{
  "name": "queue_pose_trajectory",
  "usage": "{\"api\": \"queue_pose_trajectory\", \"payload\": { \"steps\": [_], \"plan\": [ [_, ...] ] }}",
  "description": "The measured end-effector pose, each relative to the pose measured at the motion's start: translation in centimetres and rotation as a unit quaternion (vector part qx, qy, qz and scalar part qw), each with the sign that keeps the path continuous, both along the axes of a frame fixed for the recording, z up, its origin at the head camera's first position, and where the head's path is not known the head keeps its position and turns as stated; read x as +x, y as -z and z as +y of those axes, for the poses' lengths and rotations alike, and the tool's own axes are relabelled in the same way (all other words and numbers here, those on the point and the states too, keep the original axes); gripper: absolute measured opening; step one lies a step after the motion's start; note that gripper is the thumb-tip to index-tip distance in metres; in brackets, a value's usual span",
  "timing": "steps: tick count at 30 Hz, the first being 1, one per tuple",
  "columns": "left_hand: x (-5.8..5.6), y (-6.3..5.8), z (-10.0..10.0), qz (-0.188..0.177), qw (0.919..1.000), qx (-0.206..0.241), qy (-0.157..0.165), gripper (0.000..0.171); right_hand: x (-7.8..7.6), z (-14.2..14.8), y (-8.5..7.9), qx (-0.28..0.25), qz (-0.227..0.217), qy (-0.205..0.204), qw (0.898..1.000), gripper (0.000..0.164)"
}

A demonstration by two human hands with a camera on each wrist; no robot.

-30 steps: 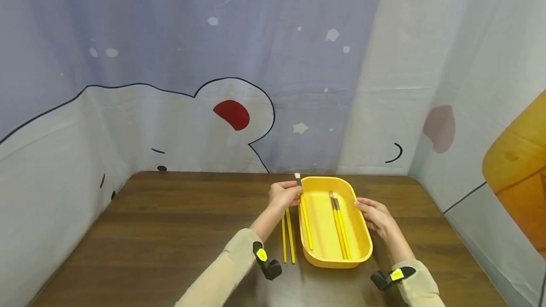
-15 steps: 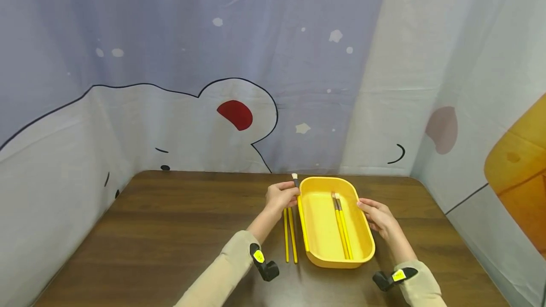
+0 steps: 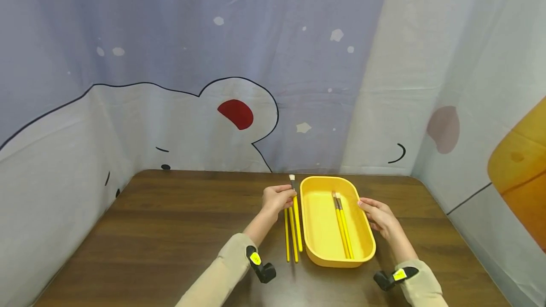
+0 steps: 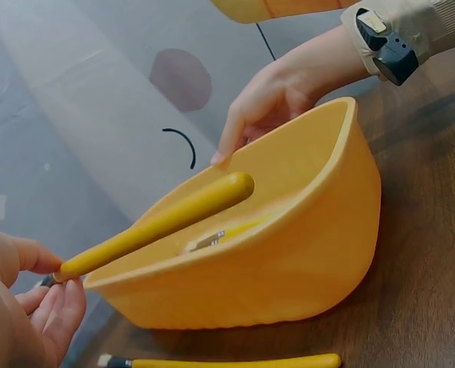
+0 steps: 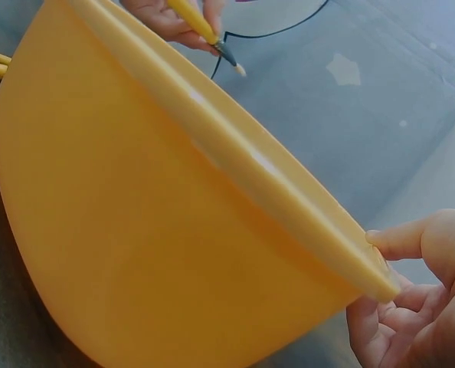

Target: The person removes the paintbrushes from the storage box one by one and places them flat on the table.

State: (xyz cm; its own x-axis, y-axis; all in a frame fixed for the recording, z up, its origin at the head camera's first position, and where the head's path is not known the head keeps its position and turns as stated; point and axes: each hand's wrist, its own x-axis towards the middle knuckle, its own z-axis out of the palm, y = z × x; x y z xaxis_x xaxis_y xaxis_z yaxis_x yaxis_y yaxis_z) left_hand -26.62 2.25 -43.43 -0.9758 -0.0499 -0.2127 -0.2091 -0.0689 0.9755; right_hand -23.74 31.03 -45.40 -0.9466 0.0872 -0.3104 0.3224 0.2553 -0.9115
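Observation:
My left hand (image 3: 277, 198) pinches a yellow-handled paintbrush (image 3: 297, 224) near its dark ferrule, pale bristles pointing away from me. In the left wrist view the held brush (image 4: 162, 226) is raised, its rounded handle end overlapping the tub. Just right of it stands a yellow plastic tub (image 3: 315, 255) with rounded corners. My right hand (image 3: 379, 216) grips the tub's right rim, thumb on the edge and fingers curled beneath, as the right wrist view shows with the hand (image 5: 423, 287). Two paintbrushes (image 3: 344, 231) lie side by side inside the tub.
Two more yellow brush handles (image 3: 290, 238) lie on the dark wooden table (image 3: 192, 250) left of the tub, their far ends hidden by my left hand. A printed curtain (image 3: 170, 122) hangs behind the table and along its sides.
My left hand has moved left with the paintbrush, from over the tub's inside to beyond its left rim, above the brushes on the table. The right hand keeps its grip on the tub.

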Motion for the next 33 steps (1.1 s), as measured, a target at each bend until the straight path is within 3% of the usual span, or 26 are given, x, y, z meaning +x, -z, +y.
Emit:
{"api": "queue_pose_trajectory", "payload": {
  "steps": [14,33],
  "plan": [
    [-0.4,1.3,-1.3,-0.009,0.9999,-0.001,-0.014,0.033,0.0,0.2,0.1,-0.001,0.000,-0.003,1.000,0.058],
    [-0.2,2.7,-2.4,-0.022,0.9994,-0.006,-0.026,0.029,0.0,0.0,0.1,-0.008,0.007,0.001,1.000,0.057]
  ]
}}
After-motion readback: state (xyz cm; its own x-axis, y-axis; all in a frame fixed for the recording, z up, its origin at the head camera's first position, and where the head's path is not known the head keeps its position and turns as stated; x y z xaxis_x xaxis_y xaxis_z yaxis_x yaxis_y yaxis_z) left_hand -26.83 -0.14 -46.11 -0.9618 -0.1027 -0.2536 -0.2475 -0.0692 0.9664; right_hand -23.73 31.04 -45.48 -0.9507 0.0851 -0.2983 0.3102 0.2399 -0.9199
